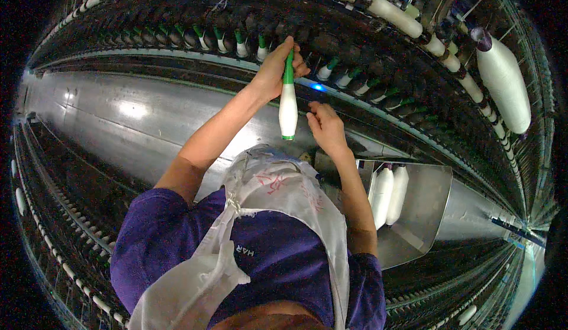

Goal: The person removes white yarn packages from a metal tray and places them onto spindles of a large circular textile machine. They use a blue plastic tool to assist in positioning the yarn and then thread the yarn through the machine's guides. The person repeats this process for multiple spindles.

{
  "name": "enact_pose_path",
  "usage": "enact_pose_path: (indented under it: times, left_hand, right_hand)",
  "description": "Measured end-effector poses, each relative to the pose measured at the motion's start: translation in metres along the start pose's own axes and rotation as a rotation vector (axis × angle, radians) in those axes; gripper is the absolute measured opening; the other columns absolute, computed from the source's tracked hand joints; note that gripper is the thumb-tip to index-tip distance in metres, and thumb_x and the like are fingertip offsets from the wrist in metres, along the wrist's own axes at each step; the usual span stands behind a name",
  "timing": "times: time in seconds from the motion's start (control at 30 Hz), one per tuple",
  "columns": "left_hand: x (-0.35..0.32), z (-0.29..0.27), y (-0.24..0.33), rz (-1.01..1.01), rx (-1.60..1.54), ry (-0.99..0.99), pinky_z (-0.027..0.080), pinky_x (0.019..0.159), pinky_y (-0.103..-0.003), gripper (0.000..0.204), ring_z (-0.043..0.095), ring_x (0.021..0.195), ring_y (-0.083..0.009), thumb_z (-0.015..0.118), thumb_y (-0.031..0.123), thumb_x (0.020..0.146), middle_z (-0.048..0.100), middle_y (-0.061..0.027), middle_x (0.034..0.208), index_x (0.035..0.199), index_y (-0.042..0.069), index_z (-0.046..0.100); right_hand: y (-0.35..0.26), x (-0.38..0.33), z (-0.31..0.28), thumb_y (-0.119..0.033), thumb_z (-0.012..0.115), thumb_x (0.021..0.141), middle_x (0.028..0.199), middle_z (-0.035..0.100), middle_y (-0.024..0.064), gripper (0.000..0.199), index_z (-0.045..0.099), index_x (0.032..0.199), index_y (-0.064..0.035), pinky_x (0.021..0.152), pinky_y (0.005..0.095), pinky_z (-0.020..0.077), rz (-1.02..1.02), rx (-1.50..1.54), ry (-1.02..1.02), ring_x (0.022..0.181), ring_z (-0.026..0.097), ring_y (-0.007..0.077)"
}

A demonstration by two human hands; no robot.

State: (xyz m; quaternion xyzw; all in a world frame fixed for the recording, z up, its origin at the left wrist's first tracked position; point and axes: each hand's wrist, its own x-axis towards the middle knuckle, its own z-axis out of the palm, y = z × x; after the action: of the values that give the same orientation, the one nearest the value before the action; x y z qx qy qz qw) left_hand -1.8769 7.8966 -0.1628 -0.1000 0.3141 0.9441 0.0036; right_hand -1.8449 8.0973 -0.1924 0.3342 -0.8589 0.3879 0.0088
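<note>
My left hand (280, 70) is closed around the green upper end of a yarn bobbin (288, 108). White yarn swells round the bobbin's lower part, and a green rim shows at its bottom. It hangs upright in front of the spinning frame's rail (236, 61). To its right, my right hand (326, 126) is held with bent fingers apart and nothing visible in them, close to the rail's edge. A blue light (318, 86) glows on the rail between the hands. Green-topped bobbins (241, 45) stand in a row along the rail on both sides.
A metal bin (441, 212) at my right holds white yarn rolls (391, 195). One large white roll (503, 81) hangs at the upper right. White rollers (395, 15) run along the machine above. Behind me lies another machine row (71, 223), across the shiny aisle floor (130, 110).
</note>
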Motion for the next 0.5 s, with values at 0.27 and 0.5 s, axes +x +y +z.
enact_pose_path:
  times: [0.27,0.5]
  left_hand:
    - [-0.017,-0.009,-0.022,-0.419,-0.12,-0.192,0.05,0.077,-0.037,0.046,0.057,0.071,-0.0216,0.042,0.049,0.096,0.053,-0.0045,0.071,0.104,0.005,0.053]
    - [-0.07,-0.032,-0.015,-0.831,0.662,-0.49,0.053,0.058,-0.033,0.05,0.064,0.079,-0.0189,0.06,0.042,0.088,0.062,-0.009,0.101,0.119,0.006,0.046]
  right_hand:
    - [-0.044,0.021,-0.015,-0.016,0.055,0.076,0.121,0.053,0.0084,0.028,0.059,0.104,-0.0145,0.097,0.041,0.0394,-0.86,-0.507,-0.17,0.113,0.05,0.0265]
    - [-0.024,0.011,-0.009,-0.014,0.061,0.071,0.078,0.05,0.0082,0.022,0.053,0.089,-0.0041,0.07,0.0375,0.0468,-0.749,-0.588,-0.18,0.077,0.054,0.0254]
